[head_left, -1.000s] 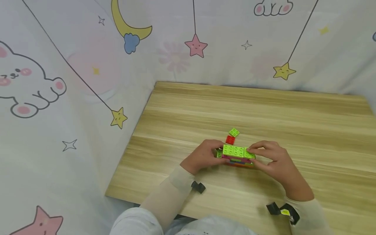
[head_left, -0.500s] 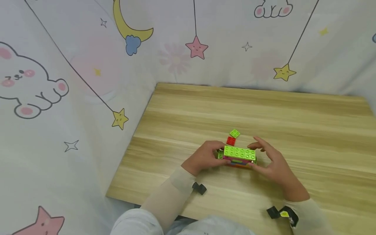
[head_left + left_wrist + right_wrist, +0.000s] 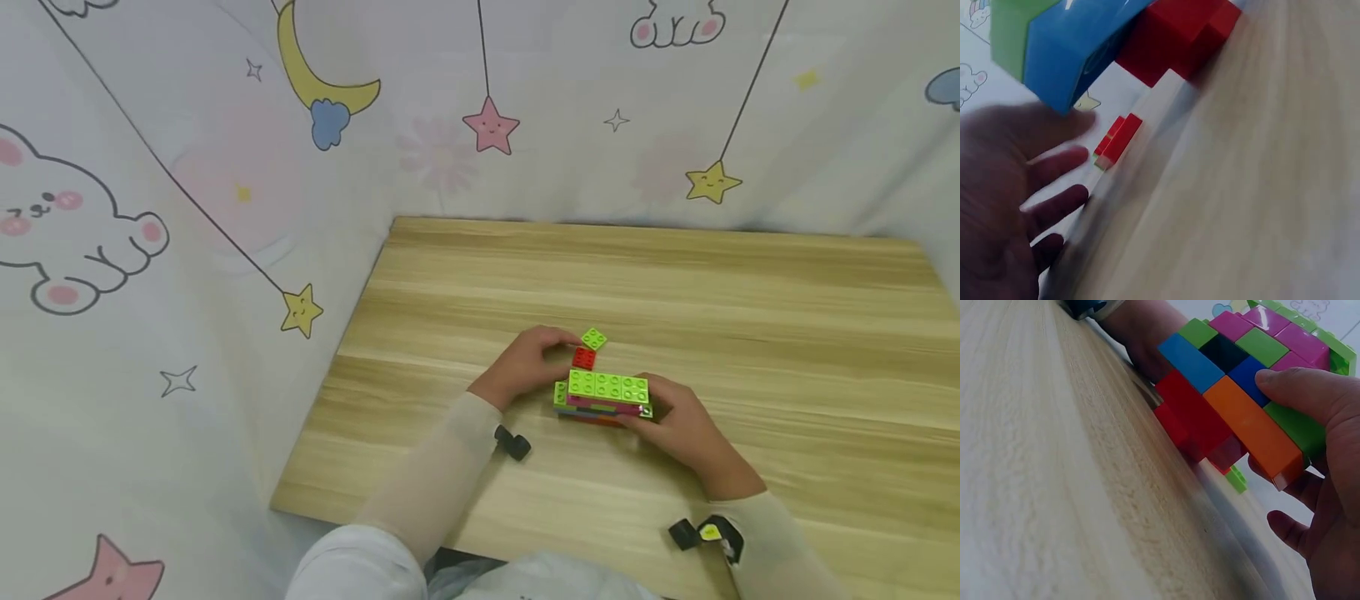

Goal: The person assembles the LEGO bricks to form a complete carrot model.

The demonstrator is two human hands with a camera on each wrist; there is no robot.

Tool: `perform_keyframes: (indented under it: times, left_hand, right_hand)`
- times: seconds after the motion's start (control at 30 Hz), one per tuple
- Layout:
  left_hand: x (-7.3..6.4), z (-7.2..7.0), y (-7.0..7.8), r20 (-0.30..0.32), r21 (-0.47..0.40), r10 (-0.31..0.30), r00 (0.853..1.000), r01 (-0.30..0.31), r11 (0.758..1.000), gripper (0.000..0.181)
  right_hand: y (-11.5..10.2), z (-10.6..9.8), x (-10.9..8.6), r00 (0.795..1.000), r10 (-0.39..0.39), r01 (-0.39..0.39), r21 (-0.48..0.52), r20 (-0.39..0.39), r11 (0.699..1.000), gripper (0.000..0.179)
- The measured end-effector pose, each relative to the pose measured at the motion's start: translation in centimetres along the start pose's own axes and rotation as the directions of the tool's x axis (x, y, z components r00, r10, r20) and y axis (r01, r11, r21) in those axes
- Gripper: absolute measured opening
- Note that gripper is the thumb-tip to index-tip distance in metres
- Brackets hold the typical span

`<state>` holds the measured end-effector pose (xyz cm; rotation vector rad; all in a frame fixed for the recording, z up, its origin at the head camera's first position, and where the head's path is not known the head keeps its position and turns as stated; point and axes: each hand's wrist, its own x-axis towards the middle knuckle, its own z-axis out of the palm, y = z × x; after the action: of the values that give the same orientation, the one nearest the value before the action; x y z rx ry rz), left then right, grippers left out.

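A built block of stacked toy bricks (image 3: 607,387) stands near the middle of the table, lime green along its top. My right hand (image 3: 678,421) grips its right end; the right wrist view shows the thumb (image 3: 1297,390) pressed on the side, where red, orange, blue, green and pink bricks meet. My left hand (image 3: 525,367) is off the block, its fingers spread around the left side of a loose red brick (image 3: 584,358). In the left wrist view that red brick (image 3: 1121,139) lies past the fingertips, apparently untouched. A loose lime green brick (image 3: 594,338) lies just behind it.
The wooden table (image 3: 465,300) spreads out behind and to both sides of the bricks. A white printed curtain (image 3: 570,167) hangs along the back and left edges. Small black devices (image 3: 513,443) are strapped at both wrists.
My left hand has let go of the block's left end and moved back toward the loose red brick. My right hand has come off the top and now grips the right end.
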<state>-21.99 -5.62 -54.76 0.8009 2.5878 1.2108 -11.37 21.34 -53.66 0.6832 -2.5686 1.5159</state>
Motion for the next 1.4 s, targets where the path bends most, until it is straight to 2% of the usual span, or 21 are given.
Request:
perform_keyframes:
  times: [0.1,0.2,0.27,0.37,0.43,0.5,0.6,0.67,0.77,0.87,1.03,1.27,1.4]
  left_hand:
    - [1.1,0.5,-0.2,0.059,0.123,0.008,0.998,-0.015,0.992,0.039]
    - [1.6,0.8,0.1,0.066,0.205,0.003,0.998,-0.016,0.979,0.038]
    - [1.5,0.9,0.4,0.036,0.165,-0.024,0.999,0.018,0.986,0.035]
    - [0.3,0.3,0.8,-0.048,-0.018,-0.003,0.999,0.002,1.0,0.03]
    - [-0.9,-0.4,1.3,-0.125,-0.15,0.062,0.99,-0.081,0.985,0.027]
    - [-2.3,-1.1,2.0,-0.185,-0.237,0.17,0.968,-0.211,0.948,0.026]
    - [-3.9,-1.8,3.4,-0.239,-0.269,0.291,0.926,-0.351,0.897,0.023]
    - [-4.5,-2.1,4.1,-0.253,-0.278,0.334,0.908,-0.399,0.873,0.022]
    - [-4.9,-2.3,4.6,-0.252,-0.259,0.367,0.895,-0.428,0.866,0.022]
    - [-5.1,-2.7,4.8,-0.225,-0.227,0.396,0.89,-0.443,0.867,0.022]
    - [-5.2,-3.8,5.2,-0.159,-0.106,0.455,0.876,-0.474,0.874,0.02]
    - [-5.1,-4.7,6.4,-0.086,0.033,0.533,0.842,-0.532,0.846,0.015]
    - [-5.0,-5.0,7.0,-0.065,0.086,0.541,0.838,-0.536,0.84,0.015]
  right_hand:
    - [0.1,0.0,0.0,1.0,-0.004,0.004,0.005,0.003,1.0,0.037]
    - [0.2,0.0,-0.1,1.0,0.003,-0.003,0.009,0.002,1.0,0.037]
    - [0.2,-0.2,-0.1,1.0,0.011,-0.011,0.005,0.002,1.0,0.038]
    - [0.2,-0.3,-0.3,1.0,0.017,-0.017,-0.004,-0.002,1.0,0.04]
    - [0.2,-0.4,-0.4,1.0,0.018,-0.018,-0.01,-0.006,1.0,0.042]
    - [0.2,-0.3,-0.5,1.0,0.014,-0.014,-0.009,-0.013,1.0,0.043]
    - [0.1,-0.3,-0.5,1.0,0.011,-0.011,-0.007,-0.022,1.0,0.045]
    - [0.1,-0.4,-0.5,1.0,0.014,-0.014,-0.002,-0.026,1.0,0.045]
    - [0.0,-0.5,-0.4,0.999,0.027,-0.027,0.005,-0.023,1.0,0.043]
    - [-0.1,-0.5,-0.3,0.999,0.036,-0.036,0.01,-0.011,0.999,0.041]
    - [-0.1,-0.4,-0.2,0.999,0.036,-0.035,0.017,-0.012,0.999,0.042]
    - [-0.1,-0.5,-0.2,0.999,0.03,-0.03,0.01,-0.021,1.0,0.042]
    - [0.1,-0.6,-0.2,0.999,0.041,-0.041,-0.002,-0.017,0.999,0.039]
